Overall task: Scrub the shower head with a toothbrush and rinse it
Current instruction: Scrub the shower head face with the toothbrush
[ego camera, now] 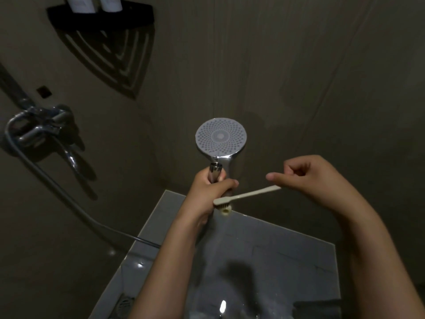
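Shower head (220, 137) (one) gripped by left hand (210, 192); right hand (308, 178) pinches one toothbrush (248, 195)

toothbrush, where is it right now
In the head view the toothbrush sits centre frame, held by the right hand, its bristle end at the left hand below the shower head.

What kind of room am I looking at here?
Most likely a bathroom shower area. A chrome mixer tap with a hose is fixed to the wall, a black corner shelf carries bottles, and the left hand holds a shower head over wet floor tiles.
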`<state>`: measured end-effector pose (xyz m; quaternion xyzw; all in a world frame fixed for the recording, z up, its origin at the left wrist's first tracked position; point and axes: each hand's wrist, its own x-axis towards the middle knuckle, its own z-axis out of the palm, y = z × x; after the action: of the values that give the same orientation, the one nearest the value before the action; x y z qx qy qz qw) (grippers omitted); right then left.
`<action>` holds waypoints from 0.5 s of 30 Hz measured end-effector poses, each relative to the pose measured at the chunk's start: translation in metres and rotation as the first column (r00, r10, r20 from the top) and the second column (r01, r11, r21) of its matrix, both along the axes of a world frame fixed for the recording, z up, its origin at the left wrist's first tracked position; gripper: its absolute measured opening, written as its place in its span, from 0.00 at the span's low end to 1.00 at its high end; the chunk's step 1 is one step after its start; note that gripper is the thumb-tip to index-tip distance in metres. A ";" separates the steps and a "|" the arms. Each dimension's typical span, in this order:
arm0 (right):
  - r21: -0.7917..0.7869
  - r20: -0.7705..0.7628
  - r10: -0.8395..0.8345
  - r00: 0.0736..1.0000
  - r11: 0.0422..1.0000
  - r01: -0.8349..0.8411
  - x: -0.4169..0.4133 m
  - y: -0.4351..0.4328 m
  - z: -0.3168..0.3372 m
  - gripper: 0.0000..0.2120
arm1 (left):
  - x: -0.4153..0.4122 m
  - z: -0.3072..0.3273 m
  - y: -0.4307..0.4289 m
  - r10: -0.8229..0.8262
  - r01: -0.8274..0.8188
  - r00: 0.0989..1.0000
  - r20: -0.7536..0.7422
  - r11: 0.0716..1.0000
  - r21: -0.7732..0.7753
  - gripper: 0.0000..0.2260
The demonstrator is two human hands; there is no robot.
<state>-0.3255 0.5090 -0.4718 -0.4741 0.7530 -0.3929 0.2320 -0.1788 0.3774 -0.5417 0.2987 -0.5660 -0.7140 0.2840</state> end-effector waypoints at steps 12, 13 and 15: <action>0.004 -0.028 -0.006 1.000 1.000 0.006 -0.009 0.006 0.001 0.21 | 0.006 0.021 0.008 0.000 0.000 1.000 0.025 1.000 -0.024 0.18; -0.001 -0.018 -0.016 1.000 1.000 0.016 -0.010 0.008 0.001 0.22 | 0.006 0.021 0.008 0.000 0.001 1.000 0.031 0.999 -0.035 0.19; -0.038 0.010 -0.054 0.998 0.998 0.055 -0.010 0.012 0.003 0.22 | 0.007 0.021 0.007 0.006 -0.004 0.999 0.040 0.999 -0.053 0.19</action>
<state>-0.3355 0.5208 -0.4688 -0.4559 0.7570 -0.4155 0.2155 -0.1723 0.3848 -0.5212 0.3067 -0.5894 -0.6921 0.2822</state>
